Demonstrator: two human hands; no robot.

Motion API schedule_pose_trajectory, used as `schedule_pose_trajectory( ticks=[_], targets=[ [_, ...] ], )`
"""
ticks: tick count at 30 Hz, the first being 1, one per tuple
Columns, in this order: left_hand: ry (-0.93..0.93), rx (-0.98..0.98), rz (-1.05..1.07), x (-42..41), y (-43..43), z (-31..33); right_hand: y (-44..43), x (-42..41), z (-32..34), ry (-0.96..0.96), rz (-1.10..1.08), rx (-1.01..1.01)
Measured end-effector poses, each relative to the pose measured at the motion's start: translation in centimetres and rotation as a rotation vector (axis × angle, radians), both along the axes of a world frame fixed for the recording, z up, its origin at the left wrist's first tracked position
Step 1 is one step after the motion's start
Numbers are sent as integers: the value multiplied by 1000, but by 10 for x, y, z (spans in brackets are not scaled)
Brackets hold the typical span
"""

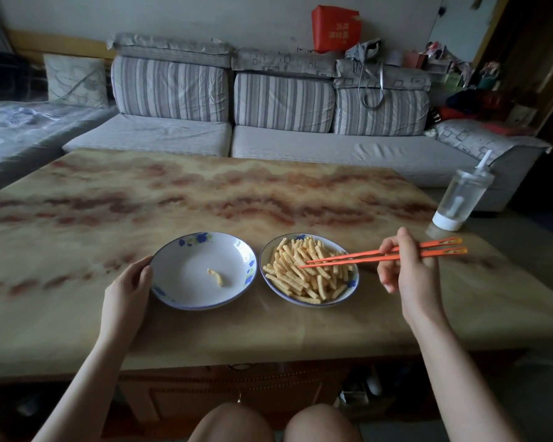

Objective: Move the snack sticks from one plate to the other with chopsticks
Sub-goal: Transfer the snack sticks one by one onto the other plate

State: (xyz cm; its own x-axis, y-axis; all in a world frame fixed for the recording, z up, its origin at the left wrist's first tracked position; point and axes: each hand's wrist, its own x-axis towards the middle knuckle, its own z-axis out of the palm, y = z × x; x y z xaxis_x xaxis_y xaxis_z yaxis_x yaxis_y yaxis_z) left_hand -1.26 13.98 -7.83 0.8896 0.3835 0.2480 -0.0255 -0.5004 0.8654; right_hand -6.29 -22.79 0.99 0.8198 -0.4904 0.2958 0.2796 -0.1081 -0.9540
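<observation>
- Orange plastic chopsticks [364,258] are reaching in from the right, their tips lying spread a little apart over the heap of snack sticks [300,277]; I cannot tell whether they are touching any stick.
- The right hand [406,269] is gripping the chopsticks near their thick ends, fingers curled round them, hovering just right of the full plate.
- The snack sticks are sitting piled in the right plate [352,284], a white dish with blue flowers on its rim.
- One lone snack stick [217,277] is lying near the middle of the left plate [189,260], which is standing just beside the right one, the rims close together.
- The left hand [128,288] is resting on the table [205,193] against the left plate's outer rim, fingers loosely curved and touching the edge, holding nothing.
- A clear bottle with a white base [460,199] is standing at the table's far right edge, well apart from the plates.
- A grey striped sofa [268,135] is sitting behind the table, with a red bag [336,28] perching on its back.
</observation>
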Motion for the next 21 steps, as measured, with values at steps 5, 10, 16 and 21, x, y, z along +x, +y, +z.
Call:
schedule_pose_trajectory(
  ticks=[5, 10, 16, 21],
  targets=[
    [1, -5, -1, 1, 1, -2, 3, -1, 5, -32, -56, 75],
    [-2, -2, -1, 0, 0, 0, 22, 9, 16, -70, -18, 275],
    [-12, -19, -7, 1, 1, -1, 79, 37, 2, 24, 124, 232],
    [-16, -15, -9, 1, 3, -1, 107, 46, -17, 98, 219, 91]
  ],
)
